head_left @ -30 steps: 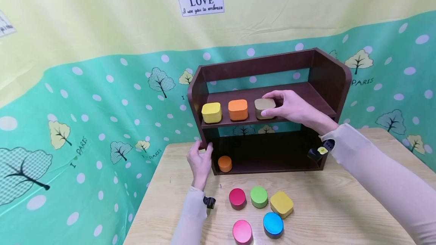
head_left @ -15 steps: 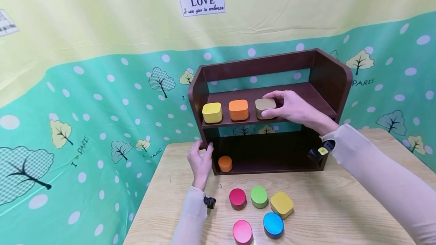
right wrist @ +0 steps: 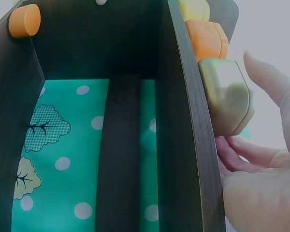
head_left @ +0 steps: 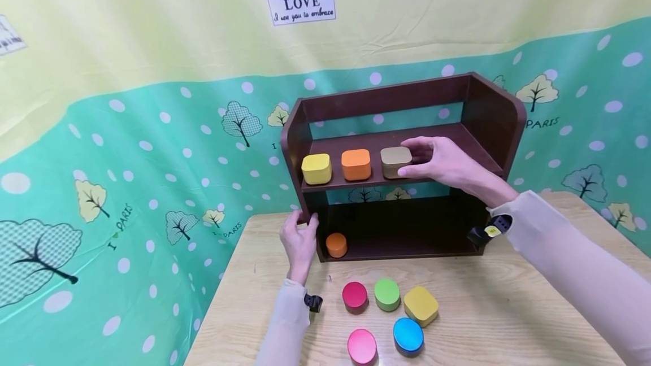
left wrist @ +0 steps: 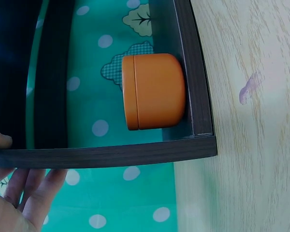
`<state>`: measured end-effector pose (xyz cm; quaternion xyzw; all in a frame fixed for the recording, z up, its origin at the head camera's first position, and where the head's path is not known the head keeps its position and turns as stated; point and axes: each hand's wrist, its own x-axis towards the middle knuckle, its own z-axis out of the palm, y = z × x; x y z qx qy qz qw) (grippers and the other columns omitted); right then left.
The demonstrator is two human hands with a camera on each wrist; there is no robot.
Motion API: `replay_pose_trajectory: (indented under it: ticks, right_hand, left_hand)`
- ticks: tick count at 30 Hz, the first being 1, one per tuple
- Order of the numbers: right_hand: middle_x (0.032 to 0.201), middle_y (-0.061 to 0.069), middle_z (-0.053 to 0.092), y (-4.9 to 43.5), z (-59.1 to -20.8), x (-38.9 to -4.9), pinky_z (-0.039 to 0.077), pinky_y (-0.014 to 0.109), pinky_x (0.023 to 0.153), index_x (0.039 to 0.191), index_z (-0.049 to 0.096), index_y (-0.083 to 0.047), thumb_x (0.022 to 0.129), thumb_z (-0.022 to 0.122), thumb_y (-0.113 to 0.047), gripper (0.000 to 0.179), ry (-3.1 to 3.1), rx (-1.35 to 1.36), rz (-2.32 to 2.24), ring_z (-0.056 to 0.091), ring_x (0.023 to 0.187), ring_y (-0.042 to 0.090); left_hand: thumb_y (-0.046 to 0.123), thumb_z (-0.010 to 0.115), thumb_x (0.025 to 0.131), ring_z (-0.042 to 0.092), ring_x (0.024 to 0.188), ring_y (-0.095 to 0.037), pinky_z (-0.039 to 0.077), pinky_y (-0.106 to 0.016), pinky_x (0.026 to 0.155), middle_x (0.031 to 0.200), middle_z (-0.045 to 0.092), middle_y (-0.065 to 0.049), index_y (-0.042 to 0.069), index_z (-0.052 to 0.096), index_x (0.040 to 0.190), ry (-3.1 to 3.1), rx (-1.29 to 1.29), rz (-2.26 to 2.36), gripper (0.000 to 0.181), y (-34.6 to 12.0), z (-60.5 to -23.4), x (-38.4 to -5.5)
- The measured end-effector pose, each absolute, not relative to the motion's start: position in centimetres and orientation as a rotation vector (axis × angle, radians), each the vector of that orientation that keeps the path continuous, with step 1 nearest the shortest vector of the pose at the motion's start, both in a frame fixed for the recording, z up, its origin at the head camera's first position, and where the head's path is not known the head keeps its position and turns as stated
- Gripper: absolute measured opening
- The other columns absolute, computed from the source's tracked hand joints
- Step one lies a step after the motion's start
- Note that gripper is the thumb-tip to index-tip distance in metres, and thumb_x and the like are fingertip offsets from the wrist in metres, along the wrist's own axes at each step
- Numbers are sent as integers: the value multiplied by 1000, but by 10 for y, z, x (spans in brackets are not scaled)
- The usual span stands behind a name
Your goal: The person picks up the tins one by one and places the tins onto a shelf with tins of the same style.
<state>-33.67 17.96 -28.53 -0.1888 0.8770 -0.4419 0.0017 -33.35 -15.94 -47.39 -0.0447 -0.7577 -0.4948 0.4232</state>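
My left hand [head_left: 299, 242] grips the left side panel of a dark brown two-tier shelf [head_left: 386, 86]. In the left wrist view its thumb [left wrist: 1, 141] lies inside the panel and its fingers outside. A gold rounded-square tin [head_left: 396, 164] stands on the upper tier, right of an orange square tin [head_left: 356, 165] and a yellow square tin [head_left: 316, 169]. Close to the gold tin's right side is my right hand [head_left: 442, 160], its thumb and fingers spread. The thumb [right wrist: 266, 79] stands apart from the tin in the right wrist view, with the fingertips just beside its lower edge.
A round orange tin [head_left: 336, 245] sits at the lower tier's left end. On the wooden table [head_left: 244, 298] in front stand round red [head_left: 354, 297], green [head_left: 387, 294], pink [head_left: 362, 347] and blue [head_left: 408, 336] tins and a yellow square tin [head_left: 421, 305]. A patterned curtain [head_left: 168, 146] hangs behind.
My right hand has let go of the gold tin and drawn slightly right, its fingers spreading. The gold tin stays in place. The left hand has not moved.
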Motion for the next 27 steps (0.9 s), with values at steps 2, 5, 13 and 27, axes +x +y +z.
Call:
replay_pose_trajectory:
  ticks: [2,5,13,27]
  right_hand:
    - [152,23,62,183,-286,-335,60,33,105,162,47,-4,96,85,-35,82,2761,-585,-1378,61,136,39]
    - [157,24,60,189,-286,-331,58,38,111,163,46,-3,97,84,-35,83,2774,-576,-1375,59,141,40]
    - [156,22,62,199,-292,-318,56,26,111,159,50,-2,96,85,-32,79,2807,-593,-1385,62,142,39]
    - [155,21,64,212,-295,-293,44,-1,93,157,54,-5,95,86,-30,74,2796,-593,-1433,60,146,40]
  left_hand:
    - [7,81,91,70,68,-35,58,-51,75,87,77,-19,0,75,91,-1897,-111,-1234,9,-160,-474,-333]
    - [7,81,91,71,68,-35,57,-44,75,88,77,-19,0,75,91,-1897,-118,-1229,9,-160,-474,-334]
    - [6,80,90,72,74,-36,58,-53,75,87,78,-20,-1,75,90,-1893,-109,-1212,8,-159,-474,-334]
    - [7,81,90,74,78,-36,57,-41,77,88,79,-19,0,76,90,-1905,-91,-1218,9,-160,-474,-333]
